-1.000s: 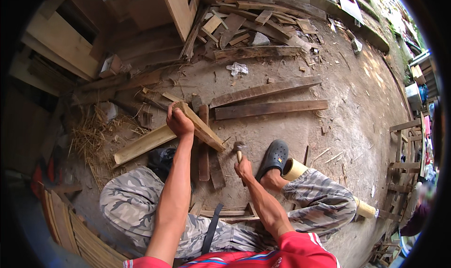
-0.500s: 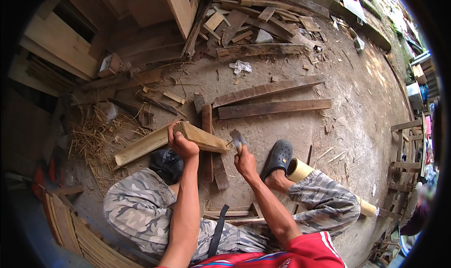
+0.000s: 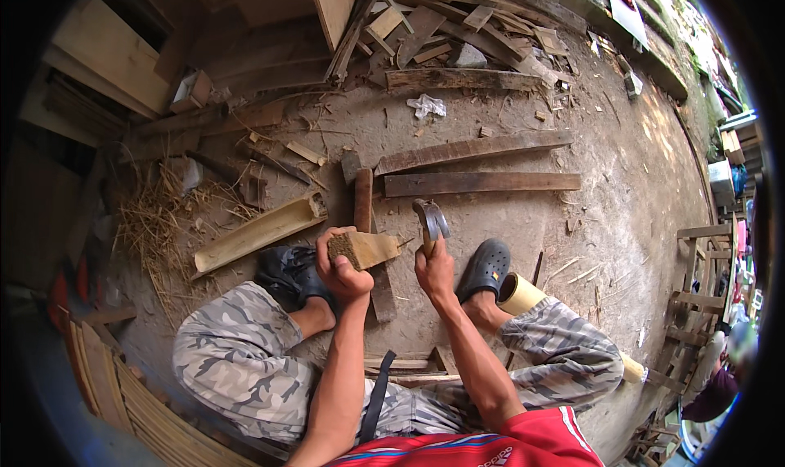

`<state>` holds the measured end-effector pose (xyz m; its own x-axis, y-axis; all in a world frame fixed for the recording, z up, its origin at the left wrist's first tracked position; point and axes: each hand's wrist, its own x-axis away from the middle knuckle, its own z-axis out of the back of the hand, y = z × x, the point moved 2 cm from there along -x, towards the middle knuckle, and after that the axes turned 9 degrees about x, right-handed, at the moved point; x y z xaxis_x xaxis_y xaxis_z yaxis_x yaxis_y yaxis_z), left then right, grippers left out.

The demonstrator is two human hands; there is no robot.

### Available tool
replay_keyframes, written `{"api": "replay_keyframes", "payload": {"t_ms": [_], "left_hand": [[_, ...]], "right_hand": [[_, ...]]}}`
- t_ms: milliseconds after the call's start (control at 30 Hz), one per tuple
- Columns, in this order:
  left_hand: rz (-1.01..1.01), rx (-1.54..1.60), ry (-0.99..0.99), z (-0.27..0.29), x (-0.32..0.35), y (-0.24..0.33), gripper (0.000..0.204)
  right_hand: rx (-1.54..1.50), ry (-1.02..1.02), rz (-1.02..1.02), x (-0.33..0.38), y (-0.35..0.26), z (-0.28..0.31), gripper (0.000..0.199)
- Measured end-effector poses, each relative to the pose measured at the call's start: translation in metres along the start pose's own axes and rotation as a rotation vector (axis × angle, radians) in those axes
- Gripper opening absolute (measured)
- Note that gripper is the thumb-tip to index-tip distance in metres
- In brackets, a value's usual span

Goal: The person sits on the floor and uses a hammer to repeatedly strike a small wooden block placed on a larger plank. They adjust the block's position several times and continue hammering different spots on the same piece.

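Evidently, a wooden block (image 3: pixel 368 249) was gripped by the left hand (image 3: pixel 347 274), a hammer (image 3: pixel 431 214) by the right hand (image 3: pixel 436 269), which could be scratched by the apparent nail (image 3: pixel 405 243) if grip loosened.

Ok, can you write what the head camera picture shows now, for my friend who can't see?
A person's left hand grips a wooden block with a thin, nail-like spike sticking out, and the right hand holds a hammer beside it. Two dark planks lie on the dirt ground ahead, with scrap wood heaped beyond.
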<state>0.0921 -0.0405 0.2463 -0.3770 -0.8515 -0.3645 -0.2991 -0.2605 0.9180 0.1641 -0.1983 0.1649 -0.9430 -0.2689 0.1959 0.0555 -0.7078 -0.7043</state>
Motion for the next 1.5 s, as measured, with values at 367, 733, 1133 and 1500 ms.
{"api": "replay_keyframes", "payload": {"t_ms": [367, 733, 1133, 1500], "left_hand": [[-0.06, -0.119, -0.216, -0.021, 0.035, 0.026, 0.055], [-0.15, -0.145, -0.247, -0.042, 0.032, 0.018, 0.05], [0.009, -0.154, -0.016, -0.038, -0.024, -0.002, 0.047], [-0.034, -0.269, -0.028, -0.06, -0.054, -0.016, 0.038]], "right_hand": [[0.136, -0.149, -0.201, 0.026, 0.065, -0.034, 0.029], [0.115, -0.236, -0.207, 0.047, 0.062, -0.037, 0.036], [0.066, -0.062, -0.22, 0.041, 0.067, -0.039, 0.033], [0.007, -0.009, -0.11, 0.043, 0.087, -0.044, 0.028]]}}
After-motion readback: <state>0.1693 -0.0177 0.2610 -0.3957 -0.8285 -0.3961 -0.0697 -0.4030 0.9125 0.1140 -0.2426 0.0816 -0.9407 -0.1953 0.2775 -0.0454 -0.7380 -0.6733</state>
